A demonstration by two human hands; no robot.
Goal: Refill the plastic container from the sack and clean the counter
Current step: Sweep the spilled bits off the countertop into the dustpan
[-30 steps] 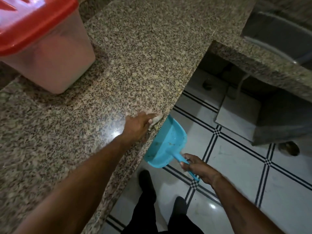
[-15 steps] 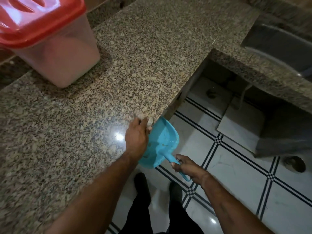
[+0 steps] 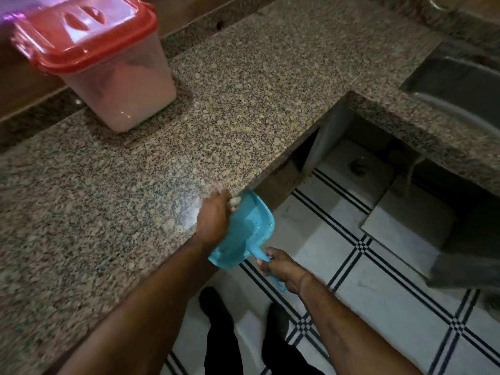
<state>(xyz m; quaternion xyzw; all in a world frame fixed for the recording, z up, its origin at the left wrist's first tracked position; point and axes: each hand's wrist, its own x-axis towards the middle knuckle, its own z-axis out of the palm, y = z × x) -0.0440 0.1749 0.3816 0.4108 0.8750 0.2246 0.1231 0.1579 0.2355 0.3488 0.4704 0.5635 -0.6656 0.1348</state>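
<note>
While the right grip (image 3: 281,269) is closed round the handle of the blue dustpan (image 3: 243,231), the pan's mouth sits at the worktop (image 3: 243,90) edge, just below the surface. The left grip (image 3: 213,220) rests at that same edge, fingers curled over a small pale wad (image 3: 234,203) of material that cannot be identified. The plastic container (image 3: 121,87) stands at the rear left of the worktop, well apart from both hands, with its red lid (image 3: 86,36) on. A metal sink (image 3: 460,85) lies at far right.
</note>
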